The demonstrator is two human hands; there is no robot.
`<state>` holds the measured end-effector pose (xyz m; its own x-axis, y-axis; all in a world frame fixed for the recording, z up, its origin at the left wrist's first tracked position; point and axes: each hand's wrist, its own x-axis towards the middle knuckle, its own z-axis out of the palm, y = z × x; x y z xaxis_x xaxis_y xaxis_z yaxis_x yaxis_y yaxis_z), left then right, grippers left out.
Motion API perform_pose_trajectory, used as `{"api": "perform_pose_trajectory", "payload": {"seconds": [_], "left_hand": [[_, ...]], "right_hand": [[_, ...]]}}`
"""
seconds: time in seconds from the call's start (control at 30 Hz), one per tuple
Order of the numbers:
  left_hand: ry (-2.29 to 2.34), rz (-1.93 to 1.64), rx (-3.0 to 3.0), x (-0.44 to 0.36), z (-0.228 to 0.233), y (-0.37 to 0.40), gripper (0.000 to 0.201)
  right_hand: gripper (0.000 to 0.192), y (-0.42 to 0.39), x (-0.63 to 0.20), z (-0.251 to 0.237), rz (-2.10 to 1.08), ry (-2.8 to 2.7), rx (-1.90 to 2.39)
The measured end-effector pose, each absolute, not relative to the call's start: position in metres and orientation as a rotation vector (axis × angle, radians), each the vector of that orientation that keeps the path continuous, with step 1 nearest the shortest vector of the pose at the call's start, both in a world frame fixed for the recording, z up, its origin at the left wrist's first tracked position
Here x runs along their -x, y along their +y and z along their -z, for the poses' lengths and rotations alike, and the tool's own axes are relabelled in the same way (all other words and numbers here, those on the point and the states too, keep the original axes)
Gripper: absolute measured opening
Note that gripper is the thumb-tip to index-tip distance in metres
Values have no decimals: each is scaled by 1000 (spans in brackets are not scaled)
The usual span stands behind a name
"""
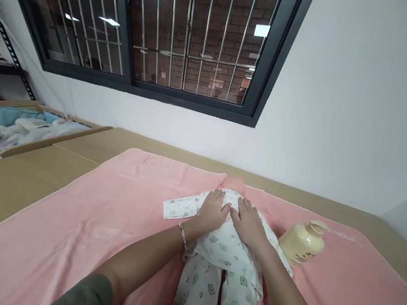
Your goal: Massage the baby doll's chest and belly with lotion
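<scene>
On a pink blanket [134,184] lies a baby-sized figure in a white printed pyjama top [228,253] and matching trousers [195,288]. Only the bare, rounded top of its head [233,184] shows at the far end. My left hand [214,209] rests flat on the upper left of the top, fingers stretched out. On the upper right, my right hand [249,222] lies flat too, its thumb close to my left thumb. One long sleeve [181,207] extends to the left. A pale yellow pump-type bottle [302,243] leans beside the right side of the top.
The blanket covers a tan tabletop [31,177] set against a white wall [349,100]. A barred, dark-framed window [198,39] is above. At the left, a wooden-edged cot [47,138] holds blue and white bedding, near a shelf [0,69].
</scene>
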<state>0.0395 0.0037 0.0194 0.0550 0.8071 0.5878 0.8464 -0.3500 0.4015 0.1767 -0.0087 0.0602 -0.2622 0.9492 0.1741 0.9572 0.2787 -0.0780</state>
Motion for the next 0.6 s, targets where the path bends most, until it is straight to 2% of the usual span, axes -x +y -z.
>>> {"api": "perform_pose_trajectory", "payload": {"seconds": [0.6], "left_hand": [[-1830, 1286, 2323, -36, -20, 8, 41]], "right_hand": [[59, -2, -179, -46, 51, -2277, 1757]]}}
